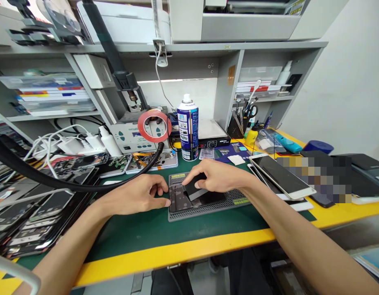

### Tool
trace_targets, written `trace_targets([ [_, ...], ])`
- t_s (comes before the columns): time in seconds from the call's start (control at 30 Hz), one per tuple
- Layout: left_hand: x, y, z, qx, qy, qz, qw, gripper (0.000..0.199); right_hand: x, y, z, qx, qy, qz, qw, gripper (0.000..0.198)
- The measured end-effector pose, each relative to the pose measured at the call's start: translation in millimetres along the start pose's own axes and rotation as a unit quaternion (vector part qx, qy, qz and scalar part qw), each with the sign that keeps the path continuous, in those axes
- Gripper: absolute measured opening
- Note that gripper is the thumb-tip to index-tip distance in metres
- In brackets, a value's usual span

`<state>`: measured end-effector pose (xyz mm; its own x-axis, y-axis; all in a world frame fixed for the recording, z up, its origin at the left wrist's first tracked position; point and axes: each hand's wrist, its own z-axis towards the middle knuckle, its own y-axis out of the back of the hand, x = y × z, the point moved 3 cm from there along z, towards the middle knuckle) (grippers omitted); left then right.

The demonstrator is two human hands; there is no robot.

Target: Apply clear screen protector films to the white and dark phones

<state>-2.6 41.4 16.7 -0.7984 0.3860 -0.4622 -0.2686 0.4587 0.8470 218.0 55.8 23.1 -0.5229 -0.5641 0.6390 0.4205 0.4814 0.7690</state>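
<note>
A dark phone [179, 200] lies flat on a grey perforated mat [189, 215], its glossy face blotched with pale spots toward the left. My left hand [143, 192] is curled at the phone's left end, thumb and index fingertips against the edge. From the other side, my right hand [212, 175] grips a black flat card with a grey strip along its lower edge [198, 194]. That card is tilted over the phone's face, its lower edge at the glass. The right index finger points out along the card; part of the card is hidden by the hand.
Piled phones and screens [44, 217] fill the left side. A thick black hose [115, 186] arches just behind my left hand. Beyond the mat stand a blue spray can [188, 131] and a red tape roll [143, 127]. A white phone [283, 176] lies stacked at right.
</note>
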Motion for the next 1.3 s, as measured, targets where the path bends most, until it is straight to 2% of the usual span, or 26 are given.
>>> trace_targets([
  [0.33,3,0,1,-0.006,0.001,0.003,1.0,0.039,4,2,-5,0.014,0.019,0.008,1.0,0.042],
  [0.43,2,0,2,-0.007,0.002,0.001,1.0,0.04,2,6,-7,-0.024,0.026,0.008,0.999,0.042],
  [0.53,2,0,1,-0.005,0.004,-0.007,1.0,0.041,-5,7,-6,-0.063,-0.002,-0.005,0.998,0.043],
  [0.7,2,0,0,-0.012,-0.003,-0.013,1.0,0.037,-6,3,-3,-0.064,0.001,-0.016,0.998,0.043],
  [1.03,2,0,0,-0.011,-0.009,-0.009,1.0,0.038,-2,4,-5,-0.01,-0.01,-0.011,1.0,0.043],
  [1.3,1,1,0,-0.011,0.002,-0.009,1.0,0.041,0,6,-9,0.015,0.017,0.008,1.0,0.04],
])
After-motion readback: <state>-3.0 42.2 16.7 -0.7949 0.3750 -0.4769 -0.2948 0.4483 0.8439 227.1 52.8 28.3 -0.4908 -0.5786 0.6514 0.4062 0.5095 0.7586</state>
